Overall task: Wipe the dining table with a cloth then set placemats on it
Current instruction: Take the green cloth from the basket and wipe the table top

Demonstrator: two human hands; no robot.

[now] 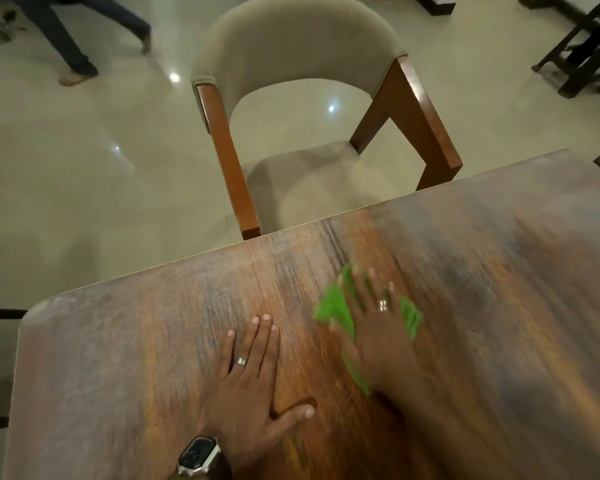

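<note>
Head view shows my right hand (pixel 378 317) spread flat, fingers straight, pressing the green cloth (pixel 336 310) onto the wooden dining table (pixel 136 358); nothing is curled or pinched. The cloth lies under my palm, its edges poking out to both sides of my fingers and back toward my wrist. My left hand (pixel 253 386) rests flat and bare on the wood just beside it, fingers together, thumb out, holding nothing. I judge the cloth light, thin and limp: it will bunch or slide out unless I keep weight on its middle, so a broad palm press suits it better than a pinch at an edge. Beyond my fingertips stands an upholstered chair (pixel 298 53). I see no placemats.
</note>
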